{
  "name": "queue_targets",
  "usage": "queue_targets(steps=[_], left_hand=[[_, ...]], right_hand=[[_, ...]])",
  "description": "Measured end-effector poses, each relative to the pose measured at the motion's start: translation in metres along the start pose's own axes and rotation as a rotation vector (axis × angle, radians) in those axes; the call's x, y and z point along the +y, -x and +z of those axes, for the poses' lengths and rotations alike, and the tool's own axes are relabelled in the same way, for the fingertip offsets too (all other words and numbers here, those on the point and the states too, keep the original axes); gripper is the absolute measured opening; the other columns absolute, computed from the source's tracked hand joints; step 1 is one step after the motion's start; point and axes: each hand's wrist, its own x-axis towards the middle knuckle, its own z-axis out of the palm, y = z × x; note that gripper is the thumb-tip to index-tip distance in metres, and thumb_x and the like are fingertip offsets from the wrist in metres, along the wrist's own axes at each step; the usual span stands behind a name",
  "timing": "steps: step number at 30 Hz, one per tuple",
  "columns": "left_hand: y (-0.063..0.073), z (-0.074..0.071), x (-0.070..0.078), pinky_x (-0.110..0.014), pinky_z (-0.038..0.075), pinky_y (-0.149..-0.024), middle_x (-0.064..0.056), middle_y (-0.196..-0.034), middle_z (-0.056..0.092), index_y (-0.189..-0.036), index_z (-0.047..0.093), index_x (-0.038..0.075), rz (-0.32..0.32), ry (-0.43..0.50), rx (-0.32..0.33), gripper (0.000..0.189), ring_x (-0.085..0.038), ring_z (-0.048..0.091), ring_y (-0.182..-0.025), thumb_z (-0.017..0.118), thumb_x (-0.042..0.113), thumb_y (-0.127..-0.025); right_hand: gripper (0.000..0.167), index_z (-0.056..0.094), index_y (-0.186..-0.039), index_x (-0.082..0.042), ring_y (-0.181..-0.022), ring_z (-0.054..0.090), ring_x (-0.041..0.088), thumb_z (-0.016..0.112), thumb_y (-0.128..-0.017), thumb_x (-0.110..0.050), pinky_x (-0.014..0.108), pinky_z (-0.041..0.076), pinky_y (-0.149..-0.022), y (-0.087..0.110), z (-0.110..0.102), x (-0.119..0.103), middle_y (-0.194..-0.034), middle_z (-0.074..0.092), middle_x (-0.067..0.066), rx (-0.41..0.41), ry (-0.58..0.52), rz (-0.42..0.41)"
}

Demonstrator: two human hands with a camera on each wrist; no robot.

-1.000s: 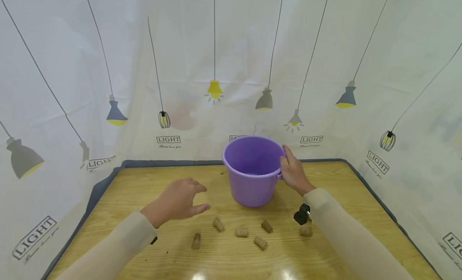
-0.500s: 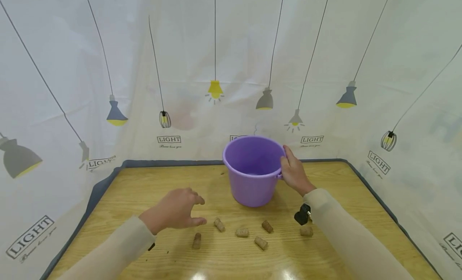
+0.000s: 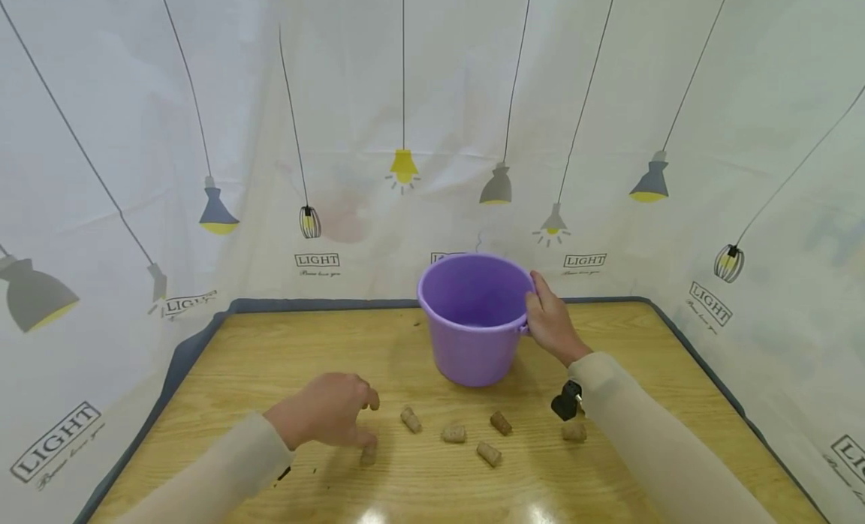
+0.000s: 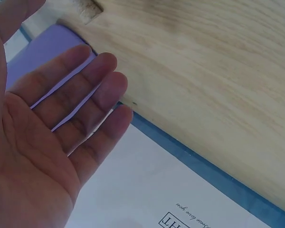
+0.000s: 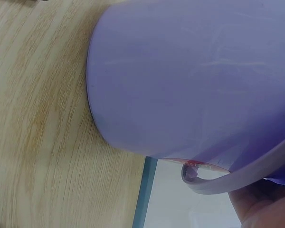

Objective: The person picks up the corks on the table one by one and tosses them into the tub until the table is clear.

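Observation:
A purple bucket [image 3: 473,353] stands upright at the back of the wooden table. My right hand [image 3: 556,327] grips its rim on the right side; in the right wrist view the bucket's handle [image 5: 237,184] hangs across that hand, hiding part of it. My left hand [image 3: 324,410] hovers low over the table left of the bucket, thumb just above a cork [image 3: 368,457] that it partly covers. The left wrist view shows the fingers [image 4: 90,85] extended and slightly bent, holding nothing.
Several corks lie scattered in front of the bucket, among them a pale cork [image 3: 411,420], a darker cork [image 3: 501,423] and one [image 3: 574,432] beside the right forearm. A white cloth [image 3: 365,239] printed with lamps surrounds the table [image 3: 270,351] at the back and sides.
My left hand has come down and nearer to me, its thumb now over the leftmost cork. The right hand and the bucket have stayed put.

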Motion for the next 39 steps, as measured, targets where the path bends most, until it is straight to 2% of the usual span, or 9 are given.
queue_targets(steps=[4,9,13,16,17,22,28,34,39], left_hand=[[0.0,0.007,0.001,-0.042,0.061,-0.081,-0.001,-0.105,0.076,-0.108,0.079,0.013,0.015,0.023,-0.023,0.039,-0.021,0.071,-0.096,0.079,0.044,-0.084],[0.001,0.013,0.002,-0.037,0.06,-0.073,0.0,-0.096,0.076,-0.09,0.077,0.016,0.045,0.043,-0.008,0.018,-0.016,0.069,-0.085,0.075,0.03,-0.081],[0.001,0.019,0.003,-0.028,0.043,-0.053,0.011,-0.073,0.063,-0.071,0.065,0.018,0.041,0.057,-0.014,0.015,-0.006,0.048,-0.063,0.073,0.027,-0.08],[0.001,0.023,0.004,-0.026,0.027,-0.049,0.014,-0.063,0.047,-0.064,0.052,0.021,0.038,0.062,-0.014,0.026,-0.006,0.03,-0.058,0.073,0.026,-0.079],[0.001,0.024,0.004,-0.025,0.026,-0.048,0.014,-0.062,0.044,-0.063,0.05,0.022,0.041,0.054,-0.008,0.028,-0.005,0.029,-0.058,0.073,0.026,-0.079],[0.003,0.028,0.006,-0.023,0.035,-0.05,0.015,-0.064,0.048,-0.063,0.052,0.022,0.059,0.035,0.01,0.027,-0.003,0.035,-0.058,0.075,0.025,-0.077],[0.003,0.029,0.004,-0.028,0.055,-0.065,0.012,-0.08,0.067,-0.074,0.068,0.022,0.074,-0.011,0.009,0.019,-0.005,0.059,-0.073,0.083,0.034,-0.078],[0.003,0.031,0.003,-0.029,0.057,-0.068,0.012,-0.082,0.068,-0.08,0.071,0.021,0.078,-0.029,-0.006,0.025,-0.006,0.062,-0.077,0.085,0.042,-0.078],[0.004,0.032,0.003,-0.028,0.056,-0.065,0.011,-0.081,0.068,-0.078,0.069,0.021,0.092,-0.029,0.027,0.024,-0.005,0.061,-0.075,0.085,0.039,-0.078]], right_hand=[[0.059,0.017,-0.165,-0.009,-0.074,0.063,0.02,0.031,-0.11,-0.023,0.033,0.058,-0.065,0.0,0.0,0.0,-0.136,0.054,0.033,-0.004,0.0,0.004],[0.058,0.016,-0.165,-0.009,-0.07,0.065,0.018,0.031,-0.11,-0.023,0.033,0.06,-0.065,0.0,0.0,-0.001,-0.136,0.054,0.034,-0.003,-0.009,0.009],[0.059,0.016,-0.165,-0.009,-0.069,0.065,0.017,0.031,-0.11,-0.023,0.032,0.06,-0.064,0.0,0.0,0.0,-0.135,0.054,0.034,-0.002,-0.019,0.01],[0.059,0.017,-0.165,-0.009,-0.07,0.065,0.018,0.031,-0.11,-0.023,0.033,0.06,-0.065,0.0,0.0,0.0,-0.135,0.054,0.034,0.002,-0.014,0.007],[0.058,0.017,-0.165,-0.009,-0.07,0.065,0.018,0.031,-0.11,-0.023,0.033,0.06,-0.065,0.0,0.0,0.0,-0.136,0.054,0.034,0.003,-0.011,0.005],[0.059,0.018,-0.165,-0.008,-0.07,0.065,0.018,0.032,-0.11,-0.023,0.033,0.06,-0.064,-0.001,0.001,0.0,-0.134,0.055,0.034,0.006,-0.008,0.005],[0.059,0.018,-0.164,-0.008,-0.07,0.064,0.017,0.033,-0.11,-0.023,0.032,0.059,-0.064,-0.001,0.0,0.001,-0.135,0.055,0.033,0.008,-0.007,-0.002],[0.059,0.016,-0.165,-0.01,-0.067,0.064,0.016,0.031,-0.11,-0.024,0.032,0.059,-0.064,-0.001,0.001,0.003,-0.123,0.058,0.033,-0.005,-0.019,0.008],[0.058,0.017,-0.165,-0.009,-0.068,0.064,0.016,0.031,-0.11,-0.023,0.032,0.059,-0.064,-0.001,0.001,0.002,-0.127,0.058,0.033,0.004,-0.012,0.001]])
